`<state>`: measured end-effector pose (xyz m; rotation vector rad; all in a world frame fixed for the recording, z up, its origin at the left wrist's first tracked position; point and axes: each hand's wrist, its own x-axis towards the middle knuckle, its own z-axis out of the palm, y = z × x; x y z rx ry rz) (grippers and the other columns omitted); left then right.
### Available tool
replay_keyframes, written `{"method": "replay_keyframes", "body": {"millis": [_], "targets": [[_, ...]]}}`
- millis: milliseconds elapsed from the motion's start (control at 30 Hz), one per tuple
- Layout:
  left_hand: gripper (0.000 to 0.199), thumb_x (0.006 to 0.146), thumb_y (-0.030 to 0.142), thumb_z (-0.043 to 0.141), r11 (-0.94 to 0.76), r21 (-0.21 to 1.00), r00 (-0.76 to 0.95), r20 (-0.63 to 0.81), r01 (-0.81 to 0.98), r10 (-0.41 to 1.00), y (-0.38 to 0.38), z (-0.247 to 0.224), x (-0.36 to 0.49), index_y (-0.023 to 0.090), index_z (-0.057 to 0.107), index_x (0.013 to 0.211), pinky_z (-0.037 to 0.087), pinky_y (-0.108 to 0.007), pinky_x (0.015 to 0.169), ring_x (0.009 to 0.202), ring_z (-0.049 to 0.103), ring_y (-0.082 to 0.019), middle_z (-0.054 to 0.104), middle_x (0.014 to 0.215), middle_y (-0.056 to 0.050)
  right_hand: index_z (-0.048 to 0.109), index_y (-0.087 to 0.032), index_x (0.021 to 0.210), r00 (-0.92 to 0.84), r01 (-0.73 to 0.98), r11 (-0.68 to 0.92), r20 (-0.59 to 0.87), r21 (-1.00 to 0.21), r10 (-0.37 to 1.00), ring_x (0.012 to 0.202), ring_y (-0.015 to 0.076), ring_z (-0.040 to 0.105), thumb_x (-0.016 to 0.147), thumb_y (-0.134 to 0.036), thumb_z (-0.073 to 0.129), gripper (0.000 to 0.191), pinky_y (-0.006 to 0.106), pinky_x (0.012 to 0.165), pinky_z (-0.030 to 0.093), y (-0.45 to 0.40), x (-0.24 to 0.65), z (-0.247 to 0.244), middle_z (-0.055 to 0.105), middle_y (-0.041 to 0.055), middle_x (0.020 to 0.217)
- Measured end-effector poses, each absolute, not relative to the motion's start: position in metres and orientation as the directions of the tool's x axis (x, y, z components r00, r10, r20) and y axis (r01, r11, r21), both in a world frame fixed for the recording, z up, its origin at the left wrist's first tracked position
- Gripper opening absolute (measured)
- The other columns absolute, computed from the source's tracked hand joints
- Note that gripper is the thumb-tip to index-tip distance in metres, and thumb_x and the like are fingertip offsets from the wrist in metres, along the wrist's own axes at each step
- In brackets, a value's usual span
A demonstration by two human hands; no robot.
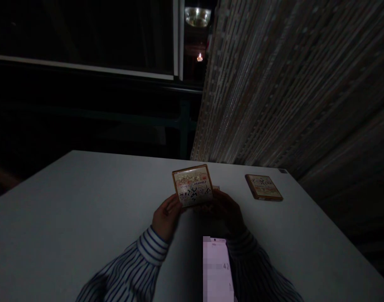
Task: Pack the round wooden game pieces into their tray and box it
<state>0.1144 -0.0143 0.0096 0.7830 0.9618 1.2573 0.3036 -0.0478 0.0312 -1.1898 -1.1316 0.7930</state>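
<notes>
A flat box (193, 185) printed with "Chinese Chess" and large dark characters is held up over the white table, slightly tilted, its lettering upside down. My left hand (167, 214) grips its lower left corner, thumb and fingers at the edge. At its lower right edge is my right hand (228, 209), in shadow, with fingers closed around that side. Beneath and behind the box, between the hands, a small part of something else shows, too dark to make out. A similar flat box (264, 187) lies on the table to the right.
The white table (85, 201) spreads out on both sides. A lit phone (220, 268) lies near my right forearm. A string curtain (248, 84) hangs behind the table, beside a dark window with a pale frame (176, 42).
</notes>
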Motion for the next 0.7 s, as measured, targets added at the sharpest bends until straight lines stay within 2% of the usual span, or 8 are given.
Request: {"method": "replay_keyframes", "body": {"millis": [233,367,500,700], "targets": [[0.065,0.051,0.037,0.077,0.139,0.924,0.067,-0.123,-0.356,0.99,-0.012,0.008,0.114,0.008,0.056,0.106,0.048,-0.04,0.087,0.092,0.063,-0.025,0.068,0.093,-0.014,0.066,-0.022,0.099,0.269,0.089,0.247,0.262,-0.965,0.927,0.1,0.0229,0.06,0.071,-0.034,0.065,0.03,0.041,0.09,0.047,-0.048,0.305,0.034,0.067,0.0042,0.103],[0.06,0.057,0.037,0.075,0.094,0.932,0.058,-0.078,-0.349,0.995,-0.005,0.013,0.114,0.01,0.056,0.107,0.046,-0.04,0.089,0.096,0.061,-0.024,0.066,0.101,-0.015,0.068,-0.022,0.096,0.269,0.12,0.26,0.283,-0.958,0.92,0.098,0.022,0.06,0.072,-0.035,0.064,0.028,0.039,0.09,0.048,-0.048,0.311,0.038,0.068,0.0034,0.101],[0.057,0.061,0.036,0.073,0.071,0.929,0.024,-0.067,-0.363,0.997,0.006,0.027,0.116,0.012,0.055,0.109,0.049,-0.037,0.083,0.093,0.062,-0.022,0.066,0.101,-0.013,0.068,-0.022,0.096,0.25,0.108,0.25,0.269,-0.962,0.93,0.094,0.0214,0.062,0.072,-0.038,0.064,0.029,0.037,0.084,0.051,-0.053,0.32,0.041,0.068,0.0036,0.1],[0.06,0.064,0.038,0.07,0.078,0.926,0.031,-0.072,-0.368,0.997,0.01,0.03,0.122,0.015,0.053,0.117,0.052,-0.033,0.076,0.084,0.064,-0.018,0.067,0.097,-0.009,0.067,-0.021,0.1,0.269,0.115,0.228,0.251,-0.967,0.93,0.093,0.0234,0.062,0.071,-0.04,0.064,0.034,0.041,0.079,0.053,-0.062,0.33,0.034,0.068,0.0056,0.101]]}}
